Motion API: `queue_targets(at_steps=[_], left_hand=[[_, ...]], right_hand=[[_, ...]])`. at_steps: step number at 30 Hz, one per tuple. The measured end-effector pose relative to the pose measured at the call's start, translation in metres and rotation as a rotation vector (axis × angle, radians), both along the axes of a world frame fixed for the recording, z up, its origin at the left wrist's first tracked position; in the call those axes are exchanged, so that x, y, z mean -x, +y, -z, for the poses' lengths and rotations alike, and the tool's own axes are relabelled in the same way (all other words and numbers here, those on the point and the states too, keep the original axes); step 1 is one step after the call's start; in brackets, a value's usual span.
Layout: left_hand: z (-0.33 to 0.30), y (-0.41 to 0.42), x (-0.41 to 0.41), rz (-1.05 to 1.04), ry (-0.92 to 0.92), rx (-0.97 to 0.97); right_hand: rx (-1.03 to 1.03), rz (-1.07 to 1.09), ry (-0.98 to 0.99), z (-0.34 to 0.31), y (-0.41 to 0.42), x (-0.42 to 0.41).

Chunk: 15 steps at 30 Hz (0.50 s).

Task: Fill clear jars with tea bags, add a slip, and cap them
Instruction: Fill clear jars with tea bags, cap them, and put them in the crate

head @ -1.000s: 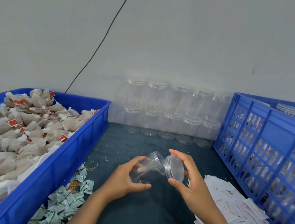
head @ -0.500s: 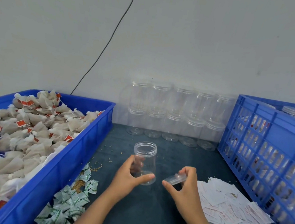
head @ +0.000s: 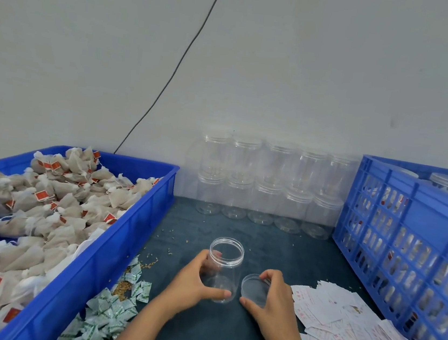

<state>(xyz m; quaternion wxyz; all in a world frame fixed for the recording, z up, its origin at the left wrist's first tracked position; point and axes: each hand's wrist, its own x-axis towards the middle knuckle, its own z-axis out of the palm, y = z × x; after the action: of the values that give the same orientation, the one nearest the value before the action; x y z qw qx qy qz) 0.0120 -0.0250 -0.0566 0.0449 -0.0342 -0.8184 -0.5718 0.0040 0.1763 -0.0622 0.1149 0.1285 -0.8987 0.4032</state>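
An empty clear jar (head: 224,266) stands upright and uncapped on the dark table. My left hand (head: 192,283) wraps round its lower half. Just to its right, the jar's clear lid (head: 254,289) lies flat on the table, and my right hand (head: 271,305) holds it by the rim with thumb and curled fingers. Tea bags (head: 43,209) with red tags fill the blue bin (head: 111,249) on the left. White paper slips (head: 344,331) with red print lie heaped on the right.
Capped empty jars (head: 268,186) are stacked two high against the wall. A blue lattice crate (head: 411,243) with filled jars stands at the right. Small green-and-white sachets (head: 112,308) and loose grains lie beside the bin.
The jar went from tilted in both hands to upright on the table. My right hand took the lid off, carried it down to the right and laid it flat beside the jar.
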Motion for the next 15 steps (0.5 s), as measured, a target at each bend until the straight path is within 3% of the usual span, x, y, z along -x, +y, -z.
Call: queue_targets(at_steps=[5,11,15], left_hand=[[-0.007,-0.002,-0.004,0.067,-0.087,-0.021],[-0.038,0.003,-0.014,0.119,-0.202,0.147],[-0.086,0.002,-0.012,0.037,-0.243,0.266]], right_hand=[[-0.063,0.0,-0.012,0.0,-0.001,0.003],[-0.03,0.008,-0.028,-0.005,-0.002,0.001],[-0.003,0.015,-0.051,-0.006,-0.002,0.0]])
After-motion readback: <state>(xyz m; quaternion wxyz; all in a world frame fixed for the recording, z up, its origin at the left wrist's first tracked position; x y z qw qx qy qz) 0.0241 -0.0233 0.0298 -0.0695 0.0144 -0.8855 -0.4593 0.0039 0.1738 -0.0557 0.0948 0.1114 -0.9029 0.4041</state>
